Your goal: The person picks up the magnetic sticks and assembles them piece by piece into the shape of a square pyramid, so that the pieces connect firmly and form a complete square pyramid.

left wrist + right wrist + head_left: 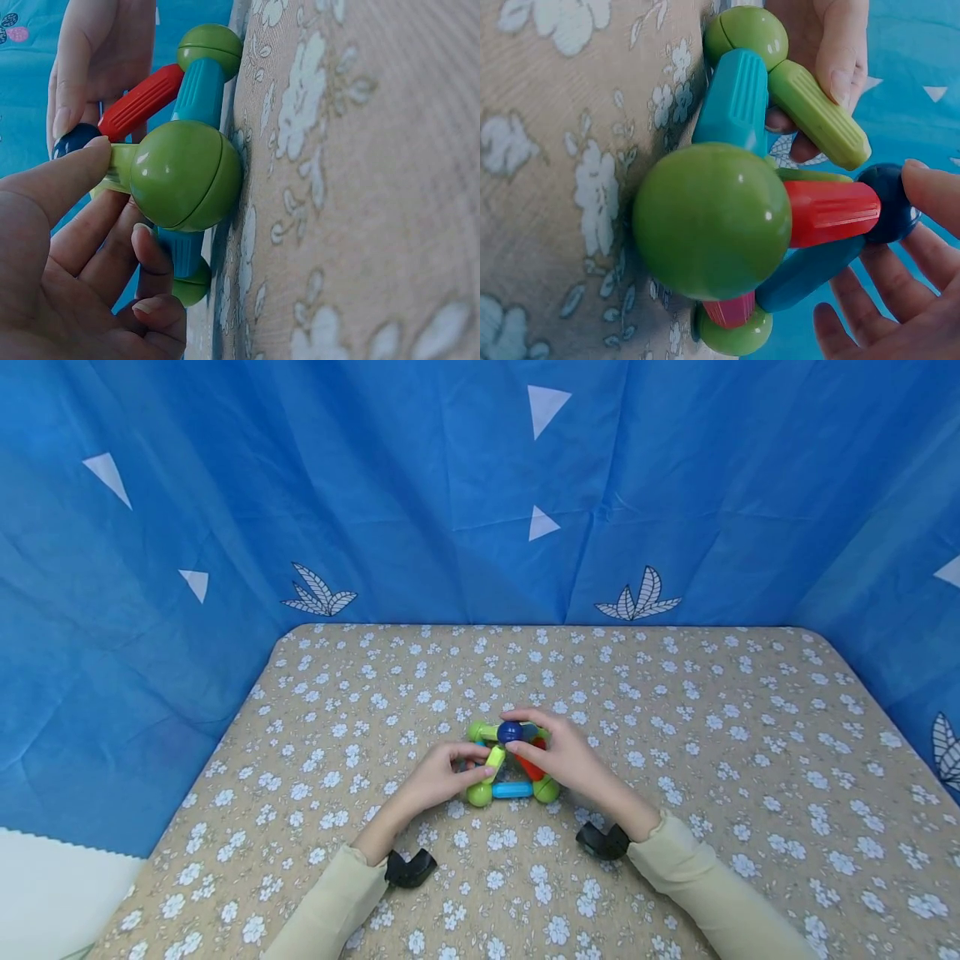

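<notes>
A small frame of rods and balls stands on the table, with green balls (pixel 712 221) at its lower corners. My right hand (pixel 567 758) holds the dark blue ball (pixel 510 732) at the top between thumb and fingers. From that ball a red rod (pixel 832 214) and a darker blue rod (pixel 806 274) slope down to the base. My left hand (pixel 441 773) pinches a yellow-green rod (pixel 821 116), which rises from the near left green ball (pixel 184 176). In the right wrist view its upper end sits close to the dark blue ball, with a small gap showing.
A light blue rod (pixel 512 790) joins the two near corner balls. The table (pixel 712 827) wears a beige cloth with white flowers. A blue curtain (pixel 420 485) hangs behind and at both sides. Black wrist mounts (pixel 411 868) sit at both cuffs.
</notes>
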`<state>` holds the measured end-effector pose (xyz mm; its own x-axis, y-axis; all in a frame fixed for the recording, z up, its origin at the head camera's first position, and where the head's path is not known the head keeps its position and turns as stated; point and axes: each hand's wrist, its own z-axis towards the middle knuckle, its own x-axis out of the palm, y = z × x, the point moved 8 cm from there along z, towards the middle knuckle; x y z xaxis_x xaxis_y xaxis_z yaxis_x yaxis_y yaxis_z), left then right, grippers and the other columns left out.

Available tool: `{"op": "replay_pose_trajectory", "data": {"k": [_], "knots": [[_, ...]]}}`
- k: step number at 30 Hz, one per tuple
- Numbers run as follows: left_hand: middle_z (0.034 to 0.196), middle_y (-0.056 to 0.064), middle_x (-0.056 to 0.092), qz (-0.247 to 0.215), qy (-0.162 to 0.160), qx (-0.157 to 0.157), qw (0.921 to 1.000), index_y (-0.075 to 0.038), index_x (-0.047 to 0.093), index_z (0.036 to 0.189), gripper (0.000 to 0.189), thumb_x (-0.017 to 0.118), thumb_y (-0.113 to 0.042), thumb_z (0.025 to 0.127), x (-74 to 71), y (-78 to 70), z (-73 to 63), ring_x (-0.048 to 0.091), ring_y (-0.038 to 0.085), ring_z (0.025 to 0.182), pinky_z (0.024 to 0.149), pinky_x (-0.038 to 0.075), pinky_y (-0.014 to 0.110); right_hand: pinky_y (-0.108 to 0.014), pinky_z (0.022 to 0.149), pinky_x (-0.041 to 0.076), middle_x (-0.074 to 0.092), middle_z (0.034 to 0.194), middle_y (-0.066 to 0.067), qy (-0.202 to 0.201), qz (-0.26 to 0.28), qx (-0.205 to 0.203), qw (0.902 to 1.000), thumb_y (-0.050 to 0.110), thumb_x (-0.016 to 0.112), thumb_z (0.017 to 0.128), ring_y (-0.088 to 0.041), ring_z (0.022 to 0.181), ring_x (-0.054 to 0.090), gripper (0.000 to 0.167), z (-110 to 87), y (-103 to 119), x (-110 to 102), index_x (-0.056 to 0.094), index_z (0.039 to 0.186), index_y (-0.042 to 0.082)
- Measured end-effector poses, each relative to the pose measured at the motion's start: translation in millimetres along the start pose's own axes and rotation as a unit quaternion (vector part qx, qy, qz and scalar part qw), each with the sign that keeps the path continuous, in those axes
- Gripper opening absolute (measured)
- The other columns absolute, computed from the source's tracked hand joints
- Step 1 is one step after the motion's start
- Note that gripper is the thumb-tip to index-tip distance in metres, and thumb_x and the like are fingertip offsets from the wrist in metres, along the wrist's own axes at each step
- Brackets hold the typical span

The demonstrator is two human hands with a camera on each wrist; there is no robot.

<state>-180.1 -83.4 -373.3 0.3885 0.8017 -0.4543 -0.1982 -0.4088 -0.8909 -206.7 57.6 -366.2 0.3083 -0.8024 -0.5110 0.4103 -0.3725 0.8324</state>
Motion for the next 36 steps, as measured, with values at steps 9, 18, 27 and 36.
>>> {"op": "replay_pose_trajectory", "data": {"k": [9, 18, 27, 36], "knots": [[0.083, 0.000, 0.058, 0.004, -0.002, -0.004, 1.0000, 0.007, 0.065, 0.109, 0.026, 0.065, -0.007, 0.088, -0.5, -0.1, -1.0, 0.050, 0.018, 0.073, 0.057, 0.039, 0.021, -0.045, 0.089, 0.045, 0.056, 0.126, -0.008, 0.016, -0.035, -0.023, 0.9990, 0.013, 0.068, 0.087, -0.025, 0.112, 0.053, 0.044, -1.5, 4.1, 4.9, 0.057, 0.129, 0.010], [0.085, -0.001, 0.058, 0.008, -0.007, -0.002, 0.9999, 0.002, 0.067, 0.110, 0.028, 0.067, -0.015, 0.088, 4.7, 34.4, 10.0, 0.049, 0.017, 0.073, 0.056, 0.038, 0.022, -0.045, 0.091, 0.044, 0.054, 0.129, -0.009, 0.038, -0.030, -0.035, 0.9982, 0.018, 0.062, 0.092, -0.026, 0.115, 0.050, 0.043, -1.4, 0.7, 3.6, 0.053, 0.133, 0.009], [0.084, -0.001, 0.059, 0.008, 0.000, 0.001, 1.0000, -0.003, 0.068, 0.110, 0.030, 0.069, -0.022, 0.087, 9.0, 40.7, 6.0, 0.050, 0.015, 0.071, 0.055, 0.041, 0.023, -0.053, 0.097, 0.035, 0.050, 0.134, -0.007, 0.066, -0.020, -0.001, 0.9976, 0.022, 0.065, 0.090, -0.027, 0.123, 0.043, 0.045, -6.9, -12.1, -2.4, 0.054, 0.132, 0.008], [0.084, -0.001, 0.059, -0.002, -0.010, 0.003, 0.9999, 0.000, 0.067, 0.110, 0.029, 0.068, -0.017, 0.087, 6.5, 37.0, 8.7, 0.050, 0.017, 0.072, 0.055, 0.039, 0.024, -0.045, 0.093, 0.042, 0.051, 0.131, -0.009, 0.073, -0.029, -0.041, 0.9961, 0.014, 0.067, 0.088, -0.025, 0.118, 0.047, 0.047, -4.3, -11.0, 5.0, 0.052, 0.132, 0.004]]}}
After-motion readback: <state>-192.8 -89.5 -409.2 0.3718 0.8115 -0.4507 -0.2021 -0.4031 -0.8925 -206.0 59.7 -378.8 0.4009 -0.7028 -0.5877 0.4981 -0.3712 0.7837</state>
